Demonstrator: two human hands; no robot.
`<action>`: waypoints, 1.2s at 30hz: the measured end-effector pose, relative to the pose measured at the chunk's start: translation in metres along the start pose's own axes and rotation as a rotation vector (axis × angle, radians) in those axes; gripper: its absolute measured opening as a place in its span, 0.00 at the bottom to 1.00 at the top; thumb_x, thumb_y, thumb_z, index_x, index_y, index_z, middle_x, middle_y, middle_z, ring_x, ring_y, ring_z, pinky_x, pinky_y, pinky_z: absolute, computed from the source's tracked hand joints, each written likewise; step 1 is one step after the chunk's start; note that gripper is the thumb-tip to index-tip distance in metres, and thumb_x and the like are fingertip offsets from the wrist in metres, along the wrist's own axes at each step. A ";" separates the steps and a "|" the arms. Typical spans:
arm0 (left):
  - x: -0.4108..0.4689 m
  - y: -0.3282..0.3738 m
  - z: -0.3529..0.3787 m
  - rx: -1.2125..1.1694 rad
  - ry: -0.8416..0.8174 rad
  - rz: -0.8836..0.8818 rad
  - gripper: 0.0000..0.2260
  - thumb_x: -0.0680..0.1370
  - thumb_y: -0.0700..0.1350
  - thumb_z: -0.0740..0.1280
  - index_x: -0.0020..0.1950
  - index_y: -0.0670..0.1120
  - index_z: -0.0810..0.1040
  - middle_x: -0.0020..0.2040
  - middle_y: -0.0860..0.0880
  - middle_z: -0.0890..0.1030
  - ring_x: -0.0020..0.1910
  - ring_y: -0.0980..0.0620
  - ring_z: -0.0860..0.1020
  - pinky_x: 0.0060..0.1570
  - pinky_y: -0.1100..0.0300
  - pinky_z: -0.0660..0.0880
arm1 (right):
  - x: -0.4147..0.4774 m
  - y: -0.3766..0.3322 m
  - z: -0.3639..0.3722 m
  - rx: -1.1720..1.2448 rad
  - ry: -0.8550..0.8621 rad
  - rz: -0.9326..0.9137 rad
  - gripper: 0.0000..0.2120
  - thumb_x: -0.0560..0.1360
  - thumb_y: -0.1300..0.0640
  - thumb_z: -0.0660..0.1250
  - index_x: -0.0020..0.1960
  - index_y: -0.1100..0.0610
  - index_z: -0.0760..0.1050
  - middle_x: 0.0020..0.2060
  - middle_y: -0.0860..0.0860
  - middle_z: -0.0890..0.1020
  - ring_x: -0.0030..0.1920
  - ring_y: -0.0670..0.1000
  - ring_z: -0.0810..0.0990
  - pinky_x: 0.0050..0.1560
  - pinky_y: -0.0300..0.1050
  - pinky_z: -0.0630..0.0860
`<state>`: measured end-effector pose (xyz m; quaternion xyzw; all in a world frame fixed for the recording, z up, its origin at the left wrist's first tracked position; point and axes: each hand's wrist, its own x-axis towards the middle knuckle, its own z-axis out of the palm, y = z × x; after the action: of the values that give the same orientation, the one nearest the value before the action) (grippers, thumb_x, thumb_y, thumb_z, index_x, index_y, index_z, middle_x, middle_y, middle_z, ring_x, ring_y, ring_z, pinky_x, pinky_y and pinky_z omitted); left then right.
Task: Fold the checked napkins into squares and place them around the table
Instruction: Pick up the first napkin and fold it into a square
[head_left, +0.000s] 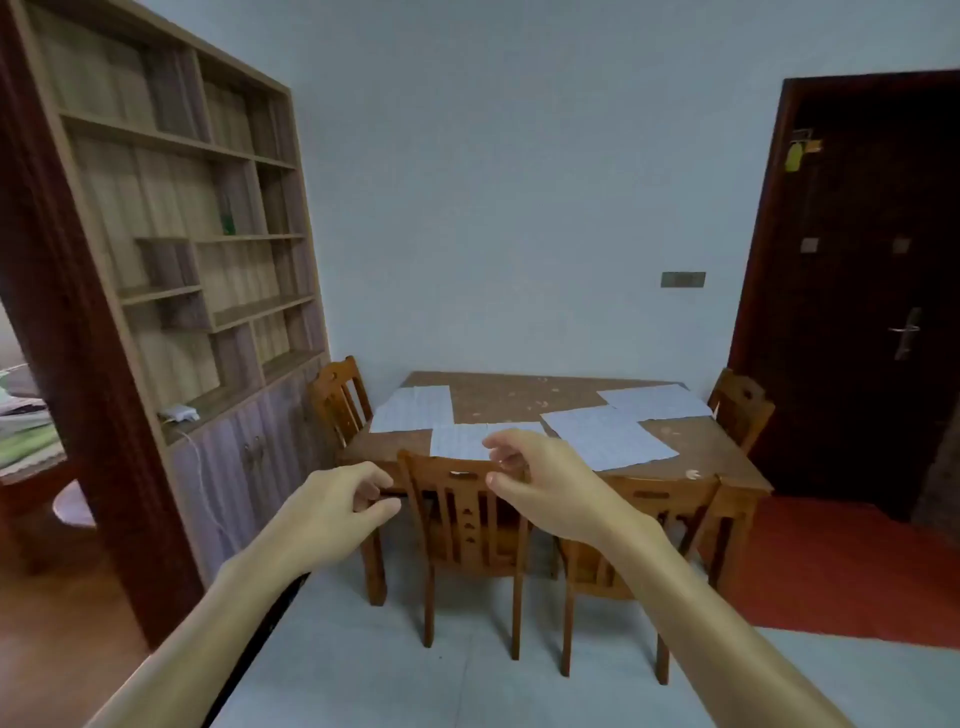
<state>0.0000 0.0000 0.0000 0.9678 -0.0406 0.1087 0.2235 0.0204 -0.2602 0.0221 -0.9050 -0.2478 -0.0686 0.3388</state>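
Hands out, four checked napkins waiting flat on the surface

The left hand and right hand hover short of the near chair, each grip loose and half-curled, holding nothing. Unfolded napkins lie on the surface: the far-left napkin by the left edge, the near napkin just behind the chair back, the centre-right napkin, and the far-right napkin. Neighbours seem to touch or overlap at their corners, so lifting one could well drag another. The near napkin sits close to the front edge, and a careless tug might slide it to the floor. Two tucked-in chairs block the near side and the wall closes the far edge. The floor looks more open to the right, and tighter by the shelf unit on the left.
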 end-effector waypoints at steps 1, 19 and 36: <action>0.007 -0.009 0.001 -0.013 0.004 -0.008 0.14 0.79 0.56 0.68 0.63 0.55 0.78 0.56 0.56 0.81 0.53 0.60 0.79 0.57 0.60 0.78 | 0.011 0.002 0.006 0.017 -0.006 -0.004 0.20 0.81 0.51 0.64 0.72 0.48 0.70 0.62 0.44 0.79 0.62 0.42 0.76 0.61 0.37 0.73; 0.243 -0.073 0.033 0.043 -0.012 -0.079 0.16 0.80 0.54 0.67 0.66 0.52 0.77 0.61 0.54 0.81 0.57 0.58 0.79 0.60 0.59 0.77 | 0.260 0.121 0.056 0.050 -0.068 -0.057 0.20 0.81 0.50 0.64 0.72 0.48 0.69 0.62 0.44 0.78 0.60 0.41 0.76 0.58 0.35 0.71; 0.419 -0.213 0.059 0.019 -0.151 -0.172 0.18 0.80 0.57 0.67 0.67 0.52 0.76 0.59 0.52 0.81 0.53 0.58 0.80 0.57 0.59 0.78 | 0.480 0.175 0.154 0.075 -0.194 -0.029 0.21 0.79 0.55 0.64 0.72 0.50 0.70 0.64 0.47 0.79 0.61 0.44 0.77 0.59 0.37 0.73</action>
<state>0.4460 0.1527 -0.0466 0.9752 0.0268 0.0162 0.2193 0.5173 -0.0812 -0.0562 -0.8904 -0.2950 0.0236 0.3458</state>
